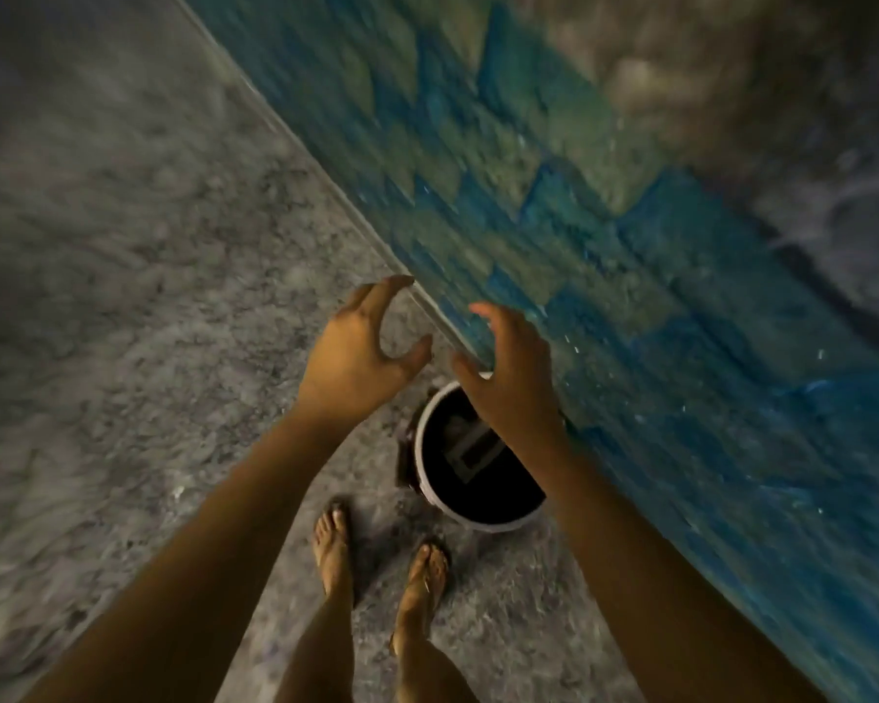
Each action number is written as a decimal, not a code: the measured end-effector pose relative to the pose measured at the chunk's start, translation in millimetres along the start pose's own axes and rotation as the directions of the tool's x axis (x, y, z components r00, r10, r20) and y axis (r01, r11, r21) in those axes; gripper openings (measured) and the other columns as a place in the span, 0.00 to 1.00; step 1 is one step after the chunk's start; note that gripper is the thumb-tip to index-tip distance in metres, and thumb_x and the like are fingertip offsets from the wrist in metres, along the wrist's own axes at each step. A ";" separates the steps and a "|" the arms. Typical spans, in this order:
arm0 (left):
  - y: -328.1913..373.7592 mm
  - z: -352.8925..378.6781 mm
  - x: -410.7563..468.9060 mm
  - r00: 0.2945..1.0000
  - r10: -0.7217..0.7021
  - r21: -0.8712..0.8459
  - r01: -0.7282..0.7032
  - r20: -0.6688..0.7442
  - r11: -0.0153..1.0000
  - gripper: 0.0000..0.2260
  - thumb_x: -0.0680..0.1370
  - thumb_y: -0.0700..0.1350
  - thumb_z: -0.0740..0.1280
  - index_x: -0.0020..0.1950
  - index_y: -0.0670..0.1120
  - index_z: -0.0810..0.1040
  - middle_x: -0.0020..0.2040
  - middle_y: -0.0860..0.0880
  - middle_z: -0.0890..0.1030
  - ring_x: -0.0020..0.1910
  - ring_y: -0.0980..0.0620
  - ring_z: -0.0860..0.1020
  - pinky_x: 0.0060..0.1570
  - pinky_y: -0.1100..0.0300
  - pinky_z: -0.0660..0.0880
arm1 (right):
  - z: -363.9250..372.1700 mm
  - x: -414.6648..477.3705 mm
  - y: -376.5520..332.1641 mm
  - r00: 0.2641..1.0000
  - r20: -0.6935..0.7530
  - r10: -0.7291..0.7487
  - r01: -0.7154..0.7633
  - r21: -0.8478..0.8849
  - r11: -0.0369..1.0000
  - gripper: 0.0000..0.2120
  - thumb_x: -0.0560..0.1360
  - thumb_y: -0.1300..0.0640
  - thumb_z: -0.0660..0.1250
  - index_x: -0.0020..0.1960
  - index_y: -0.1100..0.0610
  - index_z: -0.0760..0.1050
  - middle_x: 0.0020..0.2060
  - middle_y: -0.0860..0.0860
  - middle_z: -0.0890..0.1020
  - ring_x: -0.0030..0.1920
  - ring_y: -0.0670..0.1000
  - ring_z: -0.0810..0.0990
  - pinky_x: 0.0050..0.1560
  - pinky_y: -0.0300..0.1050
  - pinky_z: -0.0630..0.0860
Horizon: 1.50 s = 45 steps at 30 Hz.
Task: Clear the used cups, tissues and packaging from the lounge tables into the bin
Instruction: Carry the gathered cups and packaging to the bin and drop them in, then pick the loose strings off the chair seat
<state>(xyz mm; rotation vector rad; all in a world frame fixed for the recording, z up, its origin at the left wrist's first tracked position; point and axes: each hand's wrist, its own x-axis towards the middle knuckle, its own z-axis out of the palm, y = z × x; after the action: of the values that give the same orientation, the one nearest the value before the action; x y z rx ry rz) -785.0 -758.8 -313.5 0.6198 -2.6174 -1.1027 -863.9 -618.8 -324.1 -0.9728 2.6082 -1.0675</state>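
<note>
A round white bin (430, 492) with a dark inside stands on the floor against the wall, just ahead of my feet. A pale, boxy piece of packaging (470, 451) lies at its bottom. My left hand (361, 350) hovers above and left of the bin, fingers loosely spread and curved, holding nothing. My right hand (511, 370) hangs over the bin's far rim, fingers relaxed, also empty. The frame is blurred by head motion.
A blue and green painted brick-pattern wall (605, 220) runs diagonally along the right. Grey mottled stone floor (148, 296) spreads to the left. A dark bit of something (406, 461) sits beside the bin's left side. My feet in sandals (376, 560) stand below the bin.
</note>
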 end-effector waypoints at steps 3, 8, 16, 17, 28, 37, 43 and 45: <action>14.8 -83.0 0.9 0.991 0.006 0.054 0.001 -0.131 0.999 0.24 0.72 0.48 0.71 0.66 0.46 0.70 0.61 0.44 0.75 0.57 0.46 0.76 0.51 0.59 0.72 | -15.1 37.8 -69.2 0.987 -0.035 -0.158 0.158 0.008 0.987 0.20 0.71 0.58 0.70 0.60 0.64 0.72 0.54 0.60 0.78 0.55 0.60 0.76 0.54 0.56 0.72; 26.3 -221.8 -27.6 0.925 -0.036 0.132 0.092 -0.377 0.987 0.24 0.72 0.49 0.71 0.66 0.47 0.70 0.61 0.45 0.75 0.57 0.47 0.76 0.53 0.56 0.73 | -24.2 80.7 -198.7 0.919 -0.057 -0.389 0.392 0.051 0.918 0.19 0.72 0.55 0.68 0.60 0.61 0.73 0.54 0.57 0.78 0.56 0.59 0.76 0.54 0.52 0.69; 9.6 -432.4 -163.7 0.693 -0.118 0.114 0.280 -0.711 0.953 0.23 0.72 0.48 0.70 0.66 0.48 0.71 0.61 0.47 0.74 0.58 0.51 0.74 0.56 0.57 0.72 | 16.1 68.7 -429.4 0.712 -0.052 -0.700 0.692 0.218 0.688 0.20 0.73 0.50 0.61 0.59 0.61 0.74 0.53 0.58 0.79 0.54 0.60 0.77 0.54 0.55 0.70; 5.7 -455.6 -187.1 0.657 -0.122 0.114 0.305 -0.744 0.945 0.23 0.72 0.47 0.71 0.65 0.48 0.71 0.61 0.48 0.75 0.57 0.52 0.75 0.55 0.57 0.72 | 25.9 58.9 -460.1 0.677 -0.041 -0.735 0.719 0.249 0.649 0.20 0.73 0.50 0.61 0.59 0.61 0.73 0.54 0.58 0.78 0.54 0.60 0.76 0.54 0.55 0.70; -52.3 -637.8 -497.2 0.233 -0.102 0.073 0.639 -0.967 0.765 0.22 0.69 0.53 0.68 0.61 0.48 0.73 0.55 0.49 0.77 0.50 0.54 0.76 0.49 0.64 0.69 | 181.0 -136.6 -765.5 0.230 0.004 -0.973 0.832 0.518 0.199 0.16 0.74 0.57 0.67 0.59 0.64 0.73 0.53 0.60 0.79 0.54 0.60 0.77 0.54 0.54 0.72; -90.5 -684.1 -725.5 -0.186 -0.106 -0.214 0.816 -0.977 0.536 0.22 0.70 0.46 0.73 0.62 0.46 0.73 0.56 0.47 0.77 0.48 0.55 0.75 0.46 0.65 0.68 | 299.3 -329.7 -924.8 -0.079 0.049 -0.996 0.698 0.716 -0.021 0.23 0.73 0.46 0.56 0.60 0.59 0.72 0.56 0.57 0.77 0.58 0.57 0.75 0.58 0.51 0.67; -120.7 -703.3 -838.6 -0.393 -0.070 -0.390 0.844 -0.917 0.368 0.22 0.70 0.46 0.72 0.63 0.46 0.73 0.56 0.47 0.77 0.49 0.53 0.76 0.49 0.60 0.72 | 382.8 -453.5 -1005.6 -0.279 0.065 -0.958 0.547 0.831 -0.103 0.30 0.69 0.40 0.51 0.59 0.59 0.73 0.54 0.56 0.78 0.56 0.58 0.75 0.54 0.53 0.67; -134.5 -716.4 -873.7 -0.453 -0.045 -0.442 0.838 -0.891 0.319 0.22 0.70 0.47 0.72 0.63 0.47 0.73 0.57 0.47 0.77 0.50 0.53 0.76 0.50 0.59 0.72 | 410.3 -492.0 -1038.3 -0.343 0.057 -0.938 0.496 0.859 -0.129 0.27 0.70 0.42 0.54 0.59 0.58 0.73 0.55 0.56 0.78 0.56 0.58 0.74 0.54 0.50 0.65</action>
<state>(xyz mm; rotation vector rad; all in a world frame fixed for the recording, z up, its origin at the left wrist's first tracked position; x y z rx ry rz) 289.7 -882.3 39.2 2.1067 -0.7831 0.4536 199.9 -1099.8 30.1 -2.4838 0.2402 -0.9056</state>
